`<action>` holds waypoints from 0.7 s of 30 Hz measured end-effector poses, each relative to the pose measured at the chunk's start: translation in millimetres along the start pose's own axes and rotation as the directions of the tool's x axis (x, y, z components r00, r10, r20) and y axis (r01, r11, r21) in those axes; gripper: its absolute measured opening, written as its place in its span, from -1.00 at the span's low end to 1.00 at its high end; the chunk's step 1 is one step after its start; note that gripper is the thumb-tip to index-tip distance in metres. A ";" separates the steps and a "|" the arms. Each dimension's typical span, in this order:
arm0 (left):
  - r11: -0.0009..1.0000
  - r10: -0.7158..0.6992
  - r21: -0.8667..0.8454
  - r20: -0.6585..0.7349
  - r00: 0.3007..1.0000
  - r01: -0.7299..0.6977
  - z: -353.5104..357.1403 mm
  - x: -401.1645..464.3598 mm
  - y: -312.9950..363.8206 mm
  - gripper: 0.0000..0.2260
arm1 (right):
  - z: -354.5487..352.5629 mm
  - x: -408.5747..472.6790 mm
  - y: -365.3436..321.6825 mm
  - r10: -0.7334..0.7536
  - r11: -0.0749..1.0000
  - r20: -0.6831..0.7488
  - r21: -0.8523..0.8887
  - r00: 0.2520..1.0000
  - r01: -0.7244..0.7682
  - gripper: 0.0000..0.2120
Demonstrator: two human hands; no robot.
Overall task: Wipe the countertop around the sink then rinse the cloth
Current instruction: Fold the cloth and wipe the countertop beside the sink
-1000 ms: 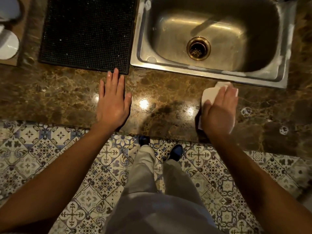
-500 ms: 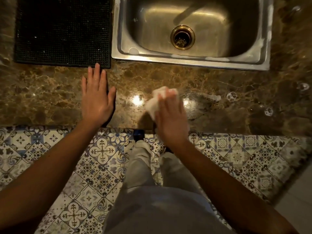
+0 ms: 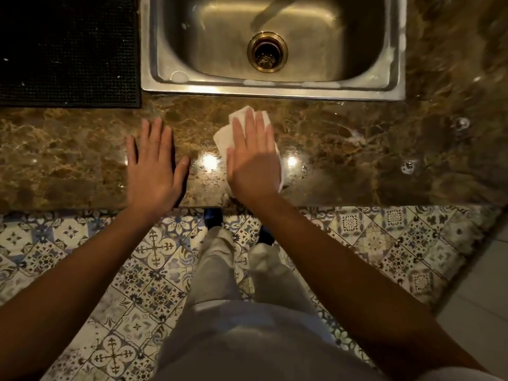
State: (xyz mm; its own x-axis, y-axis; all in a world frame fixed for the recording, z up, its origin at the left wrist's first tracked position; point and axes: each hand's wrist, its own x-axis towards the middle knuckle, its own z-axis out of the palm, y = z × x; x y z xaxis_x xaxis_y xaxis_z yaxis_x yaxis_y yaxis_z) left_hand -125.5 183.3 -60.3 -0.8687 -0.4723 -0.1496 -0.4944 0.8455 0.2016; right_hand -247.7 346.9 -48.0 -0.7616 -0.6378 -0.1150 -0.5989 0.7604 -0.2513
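A white cloth [image 3: 223, 136] lies on the brown marble countertop [image 3: 343, 149] in front of the steel sink [image 3: 395, 86]. My right hand [image 3: 253, 158] presses flat on the cloth, fingers spread toward the sink, so most of the cloth is hidden. My left hand [image 3: 154, 166] rests flat on the counter just to the left, holding nothing, about a hand's width from the cloth. The sink basin shows a brass drain [image 3: 267, 50] and holds no dishes.
A black textured mat [image 3: 68, 50] lies on the counter left of the sink. Water droplets [image 3: 406, 166] sit on the counter to the right. The counter's front edge runs just below my wrists, with patterned floor tiles [image 3: 154, 248] and my legs beneath.
My right hand slid the cloth leftward along the counter from the sink's right part toward the middle. My left hand stayed flat on the counter; the view shifted right.
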 end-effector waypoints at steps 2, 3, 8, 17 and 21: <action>0.997 0.001 -0.075 -0.023 1.000 -0.002 -3.9 8.1 19.9 -0.38 | -4.9 -6.8 25.1 -0.015 1.000 0.021 -0.022 1.000 0.015 -0.42; 0.996 0.025 -0.089 -0.027 0.999 -0.027 -4.4 14.7 33.8 -0.39 | -9.4 -12.0 44.1 0.028 0.999 0.032 -0.034 0.999 -0.027 -0.42; 0.986 0.166 -0.018 0.022 0.986 -0.166 13.8 43.4 100.8 -0.36 | -51.5 -29.5 176.1 0.404 0.908 -0.053 -0.103 0.913 -0.407 -0.43; 0.991 0.121 0.054 0.027 0.992 -0.122 20.8 44.3 111.4 -0.38 | -32.8 -13.2 128.4 0.314 0.936 -0.043 -0.152 0.948 -0.317 -0.41; 0.994 0.100 0.037 0.036 0.994 -0.102 18.3 41.7 113.0 -0.38 | -28.6 -12.9 97.0 -0.043 0.996 0.135 -0.070 0.990 0.053 -0.40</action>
State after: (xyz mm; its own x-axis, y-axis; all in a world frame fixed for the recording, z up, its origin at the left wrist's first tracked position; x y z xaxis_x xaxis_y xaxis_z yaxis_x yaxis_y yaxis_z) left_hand -217.0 263.6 -61.5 -0.9123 -0.3757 -0.1632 -0.4019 0.8979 0.1794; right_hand -303.0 432.4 -43.4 -0.6945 -0.6809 -0.2327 -0.6544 0.7321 -0.1891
